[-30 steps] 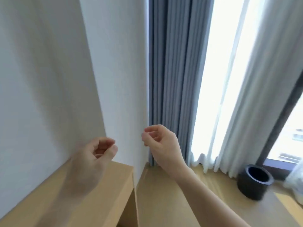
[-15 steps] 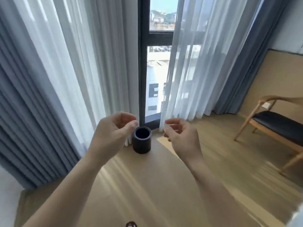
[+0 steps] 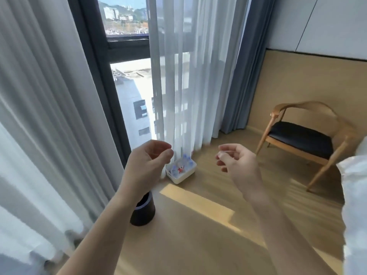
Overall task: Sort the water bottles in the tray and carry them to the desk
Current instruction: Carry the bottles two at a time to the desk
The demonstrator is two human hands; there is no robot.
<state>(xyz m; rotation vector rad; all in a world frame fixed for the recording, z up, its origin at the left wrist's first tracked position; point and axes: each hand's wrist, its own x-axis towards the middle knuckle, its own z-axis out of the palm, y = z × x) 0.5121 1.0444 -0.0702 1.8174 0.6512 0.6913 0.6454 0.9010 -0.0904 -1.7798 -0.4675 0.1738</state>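
Observation:
A white tray (image 3: 183, 178) sits on the wooden floor at the foot of the sheer curtain. Several small water bottles (image 3: 185, 160) with blue caps stand in it, together with a red-and-white item. My left hand (image 3: 147, 165) is raised in front of me, just left of the tray in view, fingers loosely curled and holding nothing. My right hand (image 3: 236, 165) hovers to the right of the tray, fingers also loosely curled and empty. Both hands are well short of the tray. No desk is in view.
A black cylindrical bin (image 3: 144, 212) stands on the floor under my left forearm. A wooden armchair (image 3: 303, 139) with a dark seat stands at the right by the wall. Curtains (image 3: 49, 116) hang along the window (image 3: 127, 80). White fabric (image 3: 355, 205) fills the right edge.
My view has swung right from the wall and desk corner to the window. The tray of bottles has come into sight. Both hands stay raised and empty.

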